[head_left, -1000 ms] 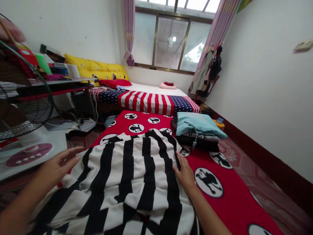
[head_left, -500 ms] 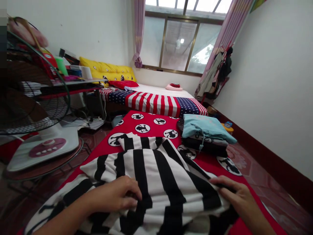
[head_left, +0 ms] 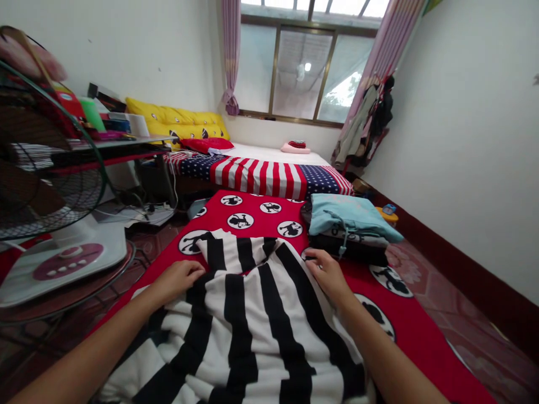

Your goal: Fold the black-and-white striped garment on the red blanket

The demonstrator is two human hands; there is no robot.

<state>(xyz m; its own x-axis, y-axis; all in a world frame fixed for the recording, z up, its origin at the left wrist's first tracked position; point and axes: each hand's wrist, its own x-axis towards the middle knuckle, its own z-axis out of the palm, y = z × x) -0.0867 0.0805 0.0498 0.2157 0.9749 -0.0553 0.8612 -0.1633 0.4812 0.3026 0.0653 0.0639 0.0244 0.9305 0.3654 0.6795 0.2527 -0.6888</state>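
Note:
A black-and-white striped top (head_left: 261,314) lies rumpled across the red cloth, its narrower end pointing away from me. My left hand (head_left: 182,278) is at its upper left edge, fingers curled down and closed on the fabric. At the upper right edge, my right hand (head_left: 327,274) has its fingers bent with the fingertips at the cloth, closed on that edge. Just beyond my right hand sits a stack of folded clothes, a light blue drawstring garment (head_left: 349,216) on top and darker pieces underneath.
Red bedding (head_left: 269,224) with round monkey prints lies under the top. A fan (head_left: 63,252) on a round stool and a cluttered desk (head_left: 122,146) are at left. Behind is a bed with a flag-patterned cover (head_left: 261,175). Clothes (head_left: 366,123) hang by the right wall (head_left: 471,140).
Both hands have moved farther away from me along the striped top, the left also leftward and the right inward. The top's sides have shifted, and the view has turned slightly right.

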